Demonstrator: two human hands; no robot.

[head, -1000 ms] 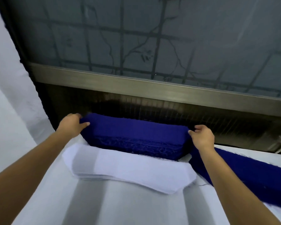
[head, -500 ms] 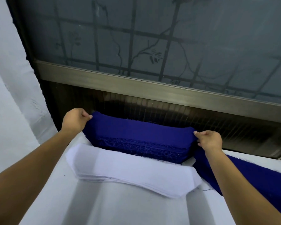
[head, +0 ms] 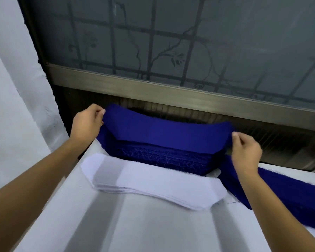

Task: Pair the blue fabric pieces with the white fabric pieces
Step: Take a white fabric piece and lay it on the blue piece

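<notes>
Head view: top blue piece [head: 164, 131] is pinched at both ends by left hand [head: 85, 124] and right hand [head: 245, 151], long axis left-right, white stack [head: 153, 180] nearer.

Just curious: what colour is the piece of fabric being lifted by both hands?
Deep blue, plain, no pattern. The lifted fabric piece shows best in the head view.

matt blue cloth [head: 167, 131], frosted glass [head: 225, 42]
</notes>
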